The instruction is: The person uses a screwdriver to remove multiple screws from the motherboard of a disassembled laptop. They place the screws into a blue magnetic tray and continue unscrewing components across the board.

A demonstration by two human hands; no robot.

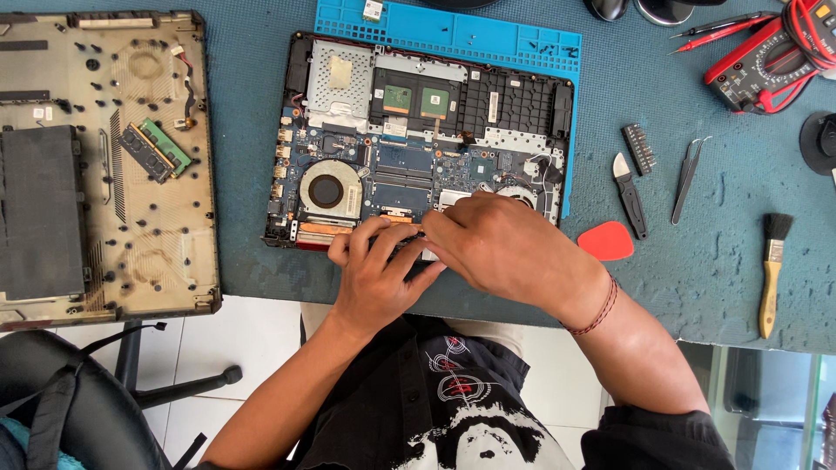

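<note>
Head view. Left hand (376,277) and right hand (501,245) pressed close together at the lower middle of the frame, fingers bent down onto the near edge of the open laptop (418,144). Right hand lying partly over the left, its fingers curled in narrow; left fingers curled too, tips by the copper pipe (326,229). Hard to tell if anything small is pinched between them, hidden under the knuckles. Laptop stretched long from left to right, reaching up and away from the hands toward the top of the frame, sitting on a blue mat (488,36). Round fan (328,190) just up and left of the left hand, nearer to it than to the right. Removed bottom cover (104,165) far left. Red pick (607,241) just right of the right wrist; brush (771,270) far right.
</note>
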